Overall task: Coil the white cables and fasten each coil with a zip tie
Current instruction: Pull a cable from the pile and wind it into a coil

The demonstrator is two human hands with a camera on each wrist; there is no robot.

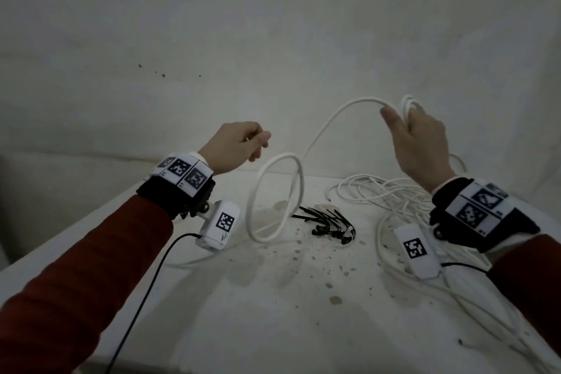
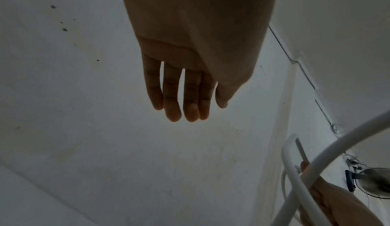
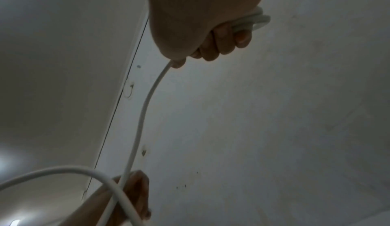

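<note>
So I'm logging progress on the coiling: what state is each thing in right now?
Right hand: raised, grips coil.
Coil: a few loops, untied.
Cable: arcs from the coil down to a loose loop.
Left hand: fingers straight, holds nothing.
Zip ties: heaped on table, unused.
Cable pile: tangled, uncoiled.

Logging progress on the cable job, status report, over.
Right hand grips the coil of white cable. Left hand open, holding nothing. Cable loop hangs between the hands. Zip ties untouched on table; loose cables tangled beside them.
</note>
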